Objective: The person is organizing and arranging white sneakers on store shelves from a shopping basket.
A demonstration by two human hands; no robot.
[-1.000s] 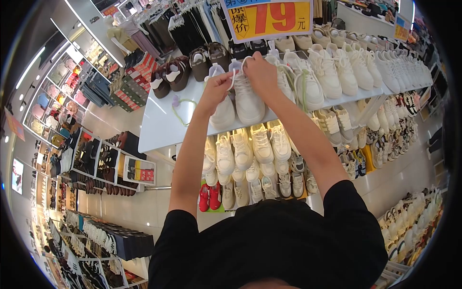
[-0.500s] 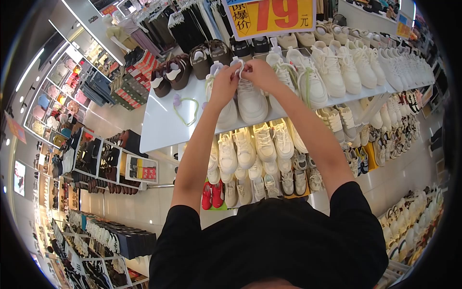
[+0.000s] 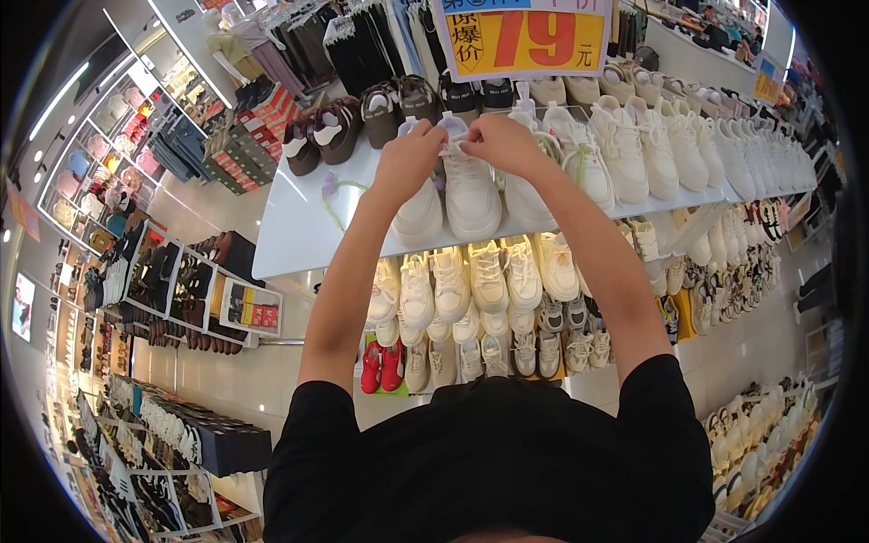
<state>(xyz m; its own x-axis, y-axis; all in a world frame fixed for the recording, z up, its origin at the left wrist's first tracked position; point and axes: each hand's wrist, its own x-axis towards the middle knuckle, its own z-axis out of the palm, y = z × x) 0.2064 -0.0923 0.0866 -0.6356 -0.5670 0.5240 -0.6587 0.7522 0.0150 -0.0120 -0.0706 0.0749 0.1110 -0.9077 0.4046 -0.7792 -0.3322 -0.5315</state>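
Your left grip point(image 3: 407, 158) and right grip point(image 3: 502, 145) both pinch the top of the sneaker point(image 3: 471, 195), which stands on the desk point(image 3: 299, 226), toe toward you, likely steadying it for lacing.

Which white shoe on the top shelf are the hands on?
The shoe where the left hand and right hand meet, pinching its top, below the 79 sign.

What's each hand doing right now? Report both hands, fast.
Left hand: closed, pinching the lace of the white sneaker.
Right hand: closed, pinching the same lace.
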